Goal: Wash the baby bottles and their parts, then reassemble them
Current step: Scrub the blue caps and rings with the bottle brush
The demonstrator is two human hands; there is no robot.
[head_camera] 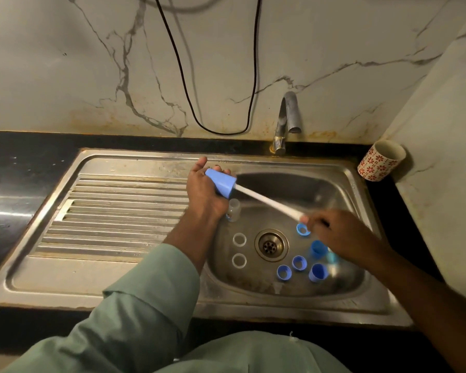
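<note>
A home kitchen: a steel sink (151,281) w/ ribbed drainboard sat in a black counter (19,170), chrome tap (287,122) & patterned cup (379,161) against marble-look wall.

A pale green garment is worn, loose and softly creased. Its left sleeve (135,300) is turned back in a wide cuff at the forearm. The right forearm (425,300) is left bare.

six blue caps (298,262), two clear rings (239,239)
</note>
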